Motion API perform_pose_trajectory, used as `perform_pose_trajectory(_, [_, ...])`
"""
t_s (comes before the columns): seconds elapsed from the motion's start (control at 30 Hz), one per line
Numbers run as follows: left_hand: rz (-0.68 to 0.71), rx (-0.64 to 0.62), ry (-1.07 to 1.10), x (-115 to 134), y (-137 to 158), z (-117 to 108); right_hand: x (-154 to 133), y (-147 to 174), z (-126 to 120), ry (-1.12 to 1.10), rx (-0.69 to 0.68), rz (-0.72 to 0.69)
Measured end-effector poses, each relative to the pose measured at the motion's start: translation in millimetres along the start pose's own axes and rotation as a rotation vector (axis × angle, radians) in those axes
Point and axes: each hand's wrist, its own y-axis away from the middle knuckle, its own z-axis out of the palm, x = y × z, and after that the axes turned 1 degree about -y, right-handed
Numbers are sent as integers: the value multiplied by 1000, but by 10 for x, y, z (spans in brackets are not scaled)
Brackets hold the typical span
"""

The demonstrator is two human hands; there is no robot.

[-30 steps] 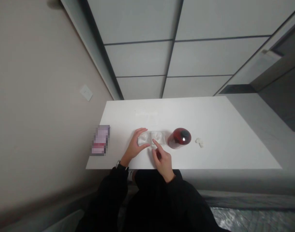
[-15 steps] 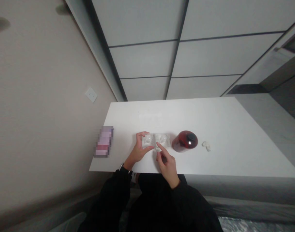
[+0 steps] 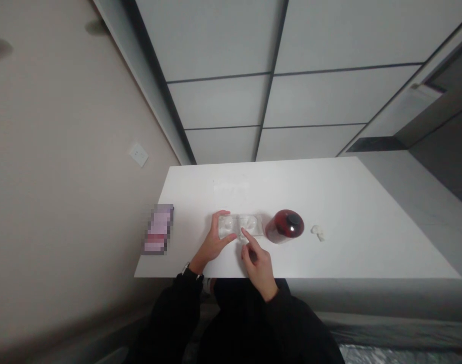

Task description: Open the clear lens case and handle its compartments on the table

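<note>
A clear, shallow plastic case (image 3: pixel 250 222) with two side-by-side compartments lies on the white table (image 3: pixel 314 187). Something rounded and see-through shows in each half; its kind is too blurred to tell. My left hand (image 3: pixel 215 241) grips the case's left end, thumb on the near edge and fingers around the far corner. Over the near edge, by the middle of the case, my right hand (image 3: pixel 259 260) points with its index finger stretched out and its other fingers curled. That fingertip is at the right compartment; whether it presses there I cannot tell.
A dark red bottle (image 3: pixel 285 226) with a black cap stands just right of the case. Farther right lies a crumpled white scrap (image 3: pixel 318 232). A pixelated pink, flat object (image 3: pixel 158 229) is at the table's left edge, near the wall (image 3: pixel 83 177).
The whole view has shifted slightly, so everything on the table appears a little lower and further left. Both hands keep nearly the same pose at the case.
</note>
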Motion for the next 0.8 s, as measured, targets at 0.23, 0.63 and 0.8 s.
perform_pose_trajectory(0.23, [27,13,-13,23,-15,-10,-19,-3,-13,18,-4,-8])
perform_pose_trajectory(0.63, [12,14,-27,34,-1,-9,-40,7,-28,44,-6,-19])
perform_pose_trajectory(0.8, [0,25,-6,26,-11,-3,-25,2,-17,55,-6,-35])
